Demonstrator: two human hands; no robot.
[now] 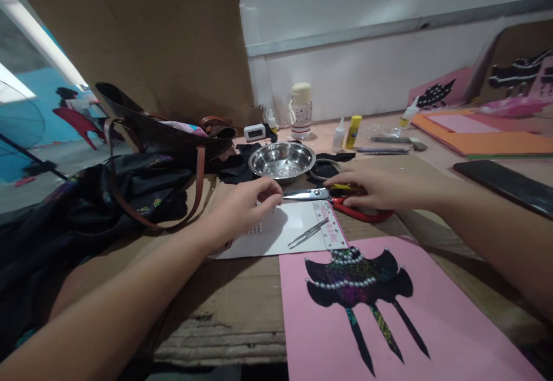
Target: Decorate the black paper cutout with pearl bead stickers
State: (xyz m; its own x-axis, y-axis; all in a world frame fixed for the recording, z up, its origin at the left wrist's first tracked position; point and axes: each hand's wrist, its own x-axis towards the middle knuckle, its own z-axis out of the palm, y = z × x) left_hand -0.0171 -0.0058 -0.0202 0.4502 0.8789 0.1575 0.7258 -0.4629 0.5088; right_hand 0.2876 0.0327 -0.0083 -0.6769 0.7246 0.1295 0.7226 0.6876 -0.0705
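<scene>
My right hand (363,188) is over the red-and-yellow handles of a pair of scissors (309,194), fingers and thumb closed around them. The blades point left toward my left hand (254,205). That hand is closed in a pinch above a white sheet of stick-on pearls (285,234); whatever sits between its fingertips is hidden. On the same sheet lie metal tweezers (309,233). Nearer to me, pink paper (311,335) carries a black tiered cut-out (358,286) trimmed with rows of pearls.
A steel bowl (282,161) stands behind the scissors among black scraps. Further back are a bottle (301,113), a glue bottle (339,136) and a yellow glue stick (354,132). A handbag (159,133) occupies the left, a phone (505,185) the right.
</scene>
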